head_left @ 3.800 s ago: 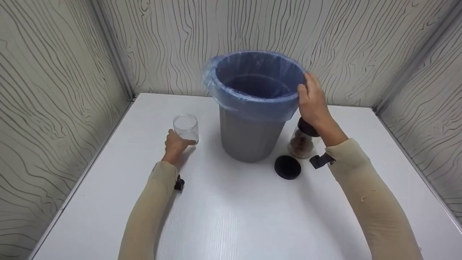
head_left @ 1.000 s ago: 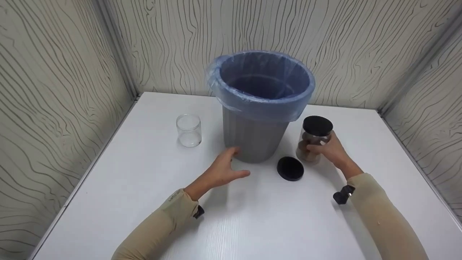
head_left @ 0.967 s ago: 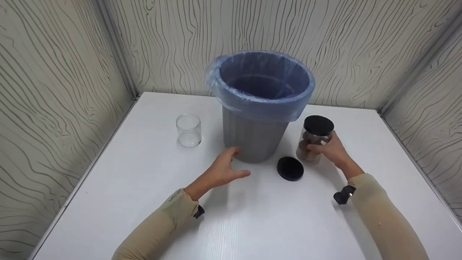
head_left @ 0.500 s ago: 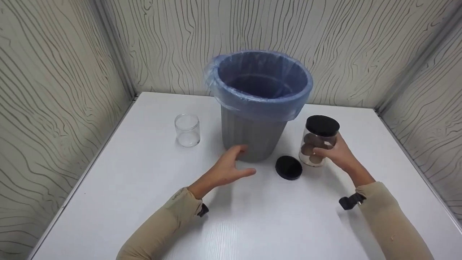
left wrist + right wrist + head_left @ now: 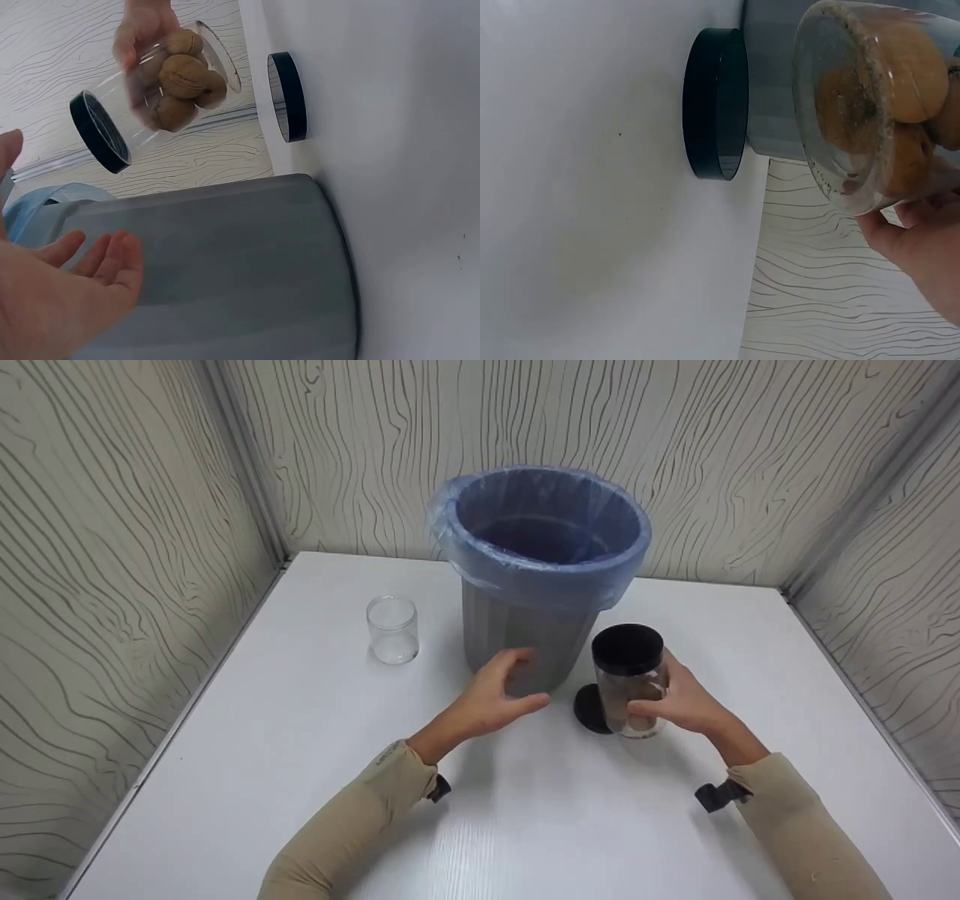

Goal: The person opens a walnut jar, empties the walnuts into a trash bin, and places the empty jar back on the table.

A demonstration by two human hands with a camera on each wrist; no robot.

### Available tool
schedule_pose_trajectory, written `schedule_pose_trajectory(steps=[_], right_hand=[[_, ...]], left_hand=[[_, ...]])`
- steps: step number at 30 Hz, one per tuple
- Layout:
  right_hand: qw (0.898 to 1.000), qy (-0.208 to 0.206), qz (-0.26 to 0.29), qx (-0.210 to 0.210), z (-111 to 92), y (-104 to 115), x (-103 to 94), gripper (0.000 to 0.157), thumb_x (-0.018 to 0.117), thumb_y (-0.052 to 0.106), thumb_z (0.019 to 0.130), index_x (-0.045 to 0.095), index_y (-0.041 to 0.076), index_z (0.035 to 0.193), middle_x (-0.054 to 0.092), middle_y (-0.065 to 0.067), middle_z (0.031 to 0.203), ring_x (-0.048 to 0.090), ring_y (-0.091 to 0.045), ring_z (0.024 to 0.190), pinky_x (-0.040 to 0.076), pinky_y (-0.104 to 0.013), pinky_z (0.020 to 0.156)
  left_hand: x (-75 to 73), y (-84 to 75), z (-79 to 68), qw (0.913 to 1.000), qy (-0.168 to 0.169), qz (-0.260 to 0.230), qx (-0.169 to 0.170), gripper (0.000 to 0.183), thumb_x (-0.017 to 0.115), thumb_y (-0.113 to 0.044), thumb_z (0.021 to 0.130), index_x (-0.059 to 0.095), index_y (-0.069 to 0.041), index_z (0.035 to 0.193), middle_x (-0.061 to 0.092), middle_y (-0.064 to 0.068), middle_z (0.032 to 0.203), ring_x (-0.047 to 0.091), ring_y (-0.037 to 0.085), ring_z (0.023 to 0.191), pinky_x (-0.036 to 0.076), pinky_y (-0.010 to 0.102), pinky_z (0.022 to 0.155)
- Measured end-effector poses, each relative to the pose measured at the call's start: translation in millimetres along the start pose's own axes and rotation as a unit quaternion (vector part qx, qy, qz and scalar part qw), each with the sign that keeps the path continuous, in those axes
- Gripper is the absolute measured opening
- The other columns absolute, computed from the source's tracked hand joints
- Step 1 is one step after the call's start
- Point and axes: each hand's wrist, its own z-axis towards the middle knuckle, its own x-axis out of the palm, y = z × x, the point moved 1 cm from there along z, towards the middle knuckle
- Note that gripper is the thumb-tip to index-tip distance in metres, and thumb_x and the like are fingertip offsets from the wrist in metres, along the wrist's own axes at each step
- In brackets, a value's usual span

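Note:
My right hand [image 5: 686, 701] grips a clear jar [image 5: 135, 124] round its side, lifted off the table. Several walnuts [image 5: 184, 75] lie at the bottom of the jar, and a black lid [image 5: 628, 649] caps it. In the head view the jar partly covers a loose black lid [image 5: 589, 712], which lies on the table with its hollow side up. My left hand [image 5: 491, 701] hovers in front of the trash can [image 5: 517, 637], fingers and thumb spread apart and nothing between them.
The grey trash can, lined with a blue bag [image 5: 540, 577], stands at the back middle of the white table [image 5: 262, 735]. An uncapped clear jar [image 5: 394, 634] stands to its left. Wood-patterned walls [image 5: 360, 450] enclose the table's back and sides.
My right hand left the trash can's rim, took hold of the walnut jar and lifted it toward the middle. My left hand let go of the uncapped jar and moved right.

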Motion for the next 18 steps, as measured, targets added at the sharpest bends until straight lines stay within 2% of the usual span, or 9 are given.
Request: schedule_pose_trajectory(steps=[2, 5, 8, 10, 12, 15, 18], right_hand=[[1.000, 0.010, -0.019, -0.011, -0.9, 13.2, 5.0, 0.089, 0.075, 0.001, 0.073, 0.023, -0.003, 0.144, 0.038, -0.023, 0.140, 0.036, -0.044, 0.128, 0.026, -0.064, 0.099], [0.998, 0.023, -0.046, -0.021, -2.0, 33.2, 12.3, 0.083, 0.076, 0.002, 0.072, 0.028, -0.008, 0.139, 0.045, -0.024, 0.133, 0.045, -0.032, 0.123, 0.031, -0.062, 0.097], [0.997, 0.033, -0.064, -0.029, -0.5, 29.1, 18.9, 0.081, 0.080, 0.007, 0.071, 0.034, -0.003, 0.137, 0.050, -0.014, 0.129, 0.050, -0.018, 0.117, 0.038, -0.048, 0.097], [0.996, 0.042, -0.066, -0.031, 1.3, 21.5, 23.5, 0.080, 0.082, 0.010, 0.070, 0.037, 0.001, 0.136, 0.051, -0.009, 0.128, 0.051, -0.016, 0.117, 0.040, -0.043, 0.097], [0.996, 0.049, -0.071, -0.035, 2.9, 14.9, 28.1, 0.080, 0.083, 0.015, 0.069, 0.038, 0.005, 0.135, 0.051, -0.004, 0.128, 0.051, -0.020, 0.117, 0.041, -0.042, 0.096], [0.995, 0.063, -0.072, -0.038, 3.3, 18.8, 35.1, 0.080, 0.084, 0.023, 0.068, 0.041, 0.007, 0.133, 0.051, -0.001, 0.127, 0.050, -0.021, 0.117, 0.040, -0.049, 0.095], [0.993, 0.072, -0.076, -0.045, 3.8, 22.7, 41.2, 0.080, 0.084, 0.028, 0.067, 0.042, 0.009, 0.132, 0.051, 0.002, 0.125, 0.050, -0.019, 0.113, 0.041, -0.049, 0.093]], left_hand=[[1.9, -0.2, 1.9, 1.0000, -0.003, -0.003, 0.004, 0.068, 0.066, -0.038, 0.087, 0.039, -0.006, 0.141, 0.045, 0.009, 0.136, 0.045, 0.022, 0.123, 0.038, 0.030, 0.099], [4.4, -0.2, 4.3, 1.0000, -0.009, 0.001, -0.001, 0.068, 0.067, -0.040, 0.086, 0.040, -0.007, 0.140, 0.046, 0.007, 0.135, 0.047, 0.022, 0.121, 0.039, 0.031, 0.098], [6.6, -0.6, 5.9, 0.9999, -0.009, -0.001, -0.005, 0.068, 0.066, -0.041, 0.086, 0.040, -0.008, 0.140, 0.046, 0.007, 0.135, 0.047, 0.024, 0.121, 0.039, 0.032, 0.098], [7.9, -1.8, 6.3, 1.0000, -0.010, -0.002, -0.002, 0.068, 0.066, -0.041, 0.086, 0.041, -0.007, 0.140, 0.046, 0.007, 0.136, 0.047, 0.023, 0.121, 0.039, 0.032, 0.098], [9.4, -2.2, 6.6, 1.0000, -0.008, -0.004, 0.003, 0.069, 0.067, -0.041, 0.086, 0.041, -0.007, 0.140, 0.045, 0.007, 0.137, 0.046, 0.022, 0.122, 0.039, 0.031, 0.099], [11.3, -2.3, 7.1, 0.9999, -0.003, -0.010, 0.014, 0.068, 0.067, -0.040, 0.086, 0.041, -0.007, 0.140, 0.045, 0.007, 0.137, 0.045, 0.018, 0.123, 0.038, 0.029, 0.099], [13.0, -1.9, 7.3, 0.9996, 0.005, -0.021, 0.021, 0.068, 0.068, -0.039, 0.085, 0.041, -0.009, 0.140, 0.045, 0.004, 0.137, 0.045, 0.014, 0.121, 0.038, 0.030, 0.100]])
